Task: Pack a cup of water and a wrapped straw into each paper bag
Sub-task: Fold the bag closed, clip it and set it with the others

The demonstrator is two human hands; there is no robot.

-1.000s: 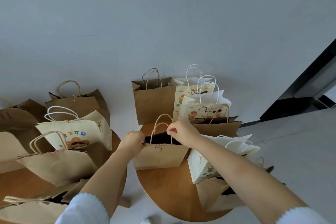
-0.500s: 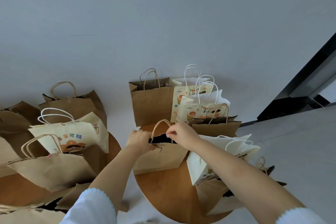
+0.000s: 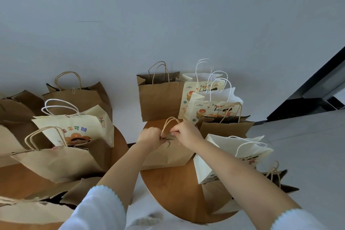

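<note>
Two bare forearms, left sleeve (image 3: 100, 209) white with scalloped pale-blue edge, right sleeve (image 3: 296, 220) matching

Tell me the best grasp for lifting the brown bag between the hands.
Take the brown bag by its twisted handle loops, coming from above. The loops stand upright over the pinched-shut mouth, with both hands, left and right, holding the rim beside them; the paper walls would likely crumple.

Bags (image 3: 160, 99) on two tables (image 3: 168, 188)
</note>
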